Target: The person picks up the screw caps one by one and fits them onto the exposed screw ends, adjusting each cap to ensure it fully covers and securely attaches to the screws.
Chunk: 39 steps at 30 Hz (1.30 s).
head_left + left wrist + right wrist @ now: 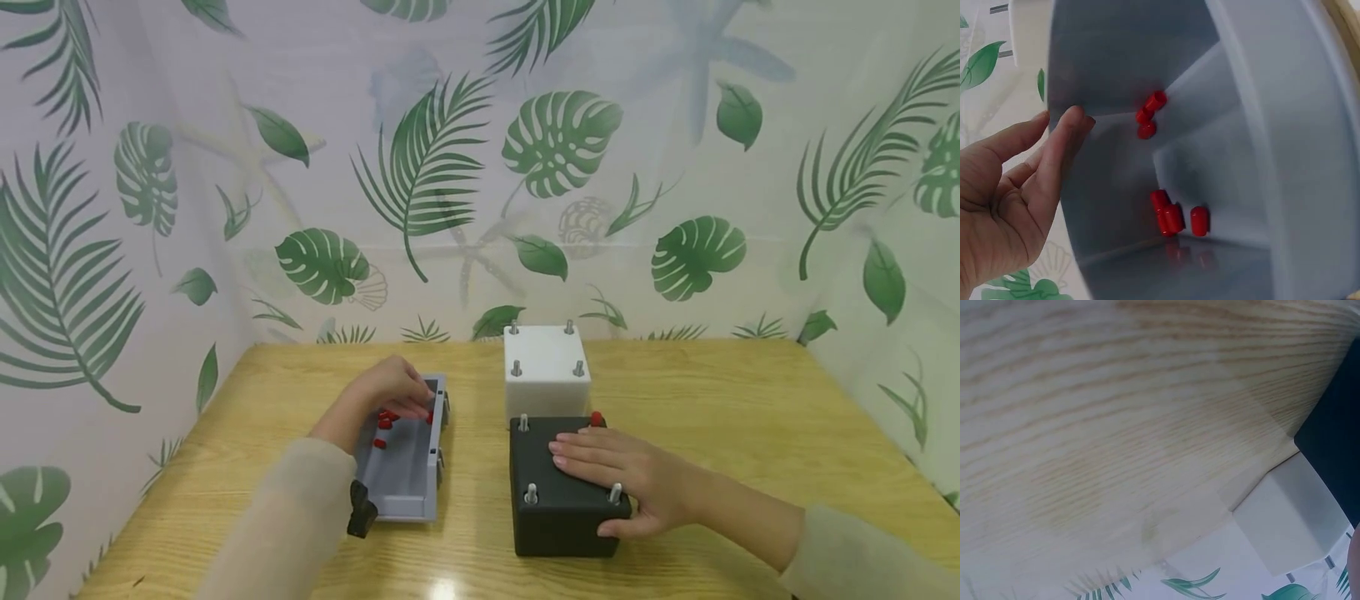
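My left hand (393, 387) is over the far part of a grey plastic bin (401, 506), its fingers extended and nothing visibly held. In the left wrist view the left hand (1013, 200) is beside the bin's rim. Several small red caps (1174, 217) lie inside the bin in two loose groups. My right hand (637, 479) rests spread on top of a black box (562, 537), with its thumb at the near right side. Threaded metal studs (531, 494) stand up from the box's corners. A red cap (596, 418) sits on the far right stud.
Behind the black box stands a white box (547, 354) with bare metal studs at its corners. Both boxes and the bin are on a wooden table (472, 467). Leaf-patterned sheeting (450, 167) encloses the back and sides.
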Each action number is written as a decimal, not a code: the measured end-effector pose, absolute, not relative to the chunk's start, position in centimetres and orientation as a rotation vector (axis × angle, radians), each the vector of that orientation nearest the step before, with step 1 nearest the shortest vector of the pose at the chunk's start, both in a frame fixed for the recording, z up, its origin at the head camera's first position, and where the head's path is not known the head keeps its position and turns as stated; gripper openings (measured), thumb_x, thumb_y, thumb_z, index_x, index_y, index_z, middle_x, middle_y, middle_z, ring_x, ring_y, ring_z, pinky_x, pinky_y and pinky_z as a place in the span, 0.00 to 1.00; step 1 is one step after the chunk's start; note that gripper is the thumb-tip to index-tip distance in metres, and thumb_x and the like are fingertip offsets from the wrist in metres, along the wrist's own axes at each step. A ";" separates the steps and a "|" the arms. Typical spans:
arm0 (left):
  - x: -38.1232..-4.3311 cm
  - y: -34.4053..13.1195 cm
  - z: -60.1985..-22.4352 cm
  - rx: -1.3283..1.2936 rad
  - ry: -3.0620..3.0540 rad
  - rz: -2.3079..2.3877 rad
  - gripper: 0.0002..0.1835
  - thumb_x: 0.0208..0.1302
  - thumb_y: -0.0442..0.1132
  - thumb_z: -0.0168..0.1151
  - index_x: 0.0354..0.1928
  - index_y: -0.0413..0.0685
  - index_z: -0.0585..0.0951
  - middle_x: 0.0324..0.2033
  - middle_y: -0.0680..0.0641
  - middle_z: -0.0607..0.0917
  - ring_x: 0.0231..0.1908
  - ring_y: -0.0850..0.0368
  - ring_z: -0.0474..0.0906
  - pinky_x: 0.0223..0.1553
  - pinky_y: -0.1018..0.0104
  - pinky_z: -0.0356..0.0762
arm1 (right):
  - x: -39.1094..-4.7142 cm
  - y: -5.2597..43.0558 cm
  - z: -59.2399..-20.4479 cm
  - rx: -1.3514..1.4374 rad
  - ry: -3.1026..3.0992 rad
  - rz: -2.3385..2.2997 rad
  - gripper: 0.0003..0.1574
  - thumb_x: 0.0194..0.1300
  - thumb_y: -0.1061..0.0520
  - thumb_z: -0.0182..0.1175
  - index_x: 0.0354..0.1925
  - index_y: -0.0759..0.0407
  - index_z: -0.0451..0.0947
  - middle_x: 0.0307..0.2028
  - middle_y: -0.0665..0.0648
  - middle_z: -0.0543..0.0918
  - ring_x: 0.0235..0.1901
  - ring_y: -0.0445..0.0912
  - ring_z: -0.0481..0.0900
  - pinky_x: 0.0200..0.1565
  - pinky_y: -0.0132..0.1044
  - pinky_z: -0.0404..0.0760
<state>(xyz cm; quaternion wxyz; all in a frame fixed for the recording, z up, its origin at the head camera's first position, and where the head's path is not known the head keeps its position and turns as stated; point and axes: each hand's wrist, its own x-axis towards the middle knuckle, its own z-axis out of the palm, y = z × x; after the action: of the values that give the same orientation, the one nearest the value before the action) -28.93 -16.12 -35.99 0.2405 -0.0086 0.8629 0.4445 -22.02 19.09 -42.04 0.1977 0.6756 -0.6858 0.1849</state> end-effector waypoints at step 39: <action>-28.7 -15.4 -43.2 -0.468 2.288 1.441 0.10 0.62 0.34 0.62 0.38 0.30 0.81 0.17 0.45 0.83 0.18 0.59 0.81 0.28 0.63 0.85 | -21.9 19.0 -41.9 1.874 -1.890 0.522 0.42 0.67 0.39 0.52 0.62 0.73 0.66 0.63 0.68 0.69 0.64 0.57 0.66 0.70 0.39 0.57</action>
<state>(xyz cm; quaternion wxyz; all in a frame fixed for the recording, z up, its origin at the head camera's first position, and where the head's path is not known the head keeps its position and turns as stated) -28.74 -15.42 -43.24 0.1977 -0.1671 0.8173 0.5148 -21.88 18.98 -41.95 0.2133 0.6751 -0.6808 0.1880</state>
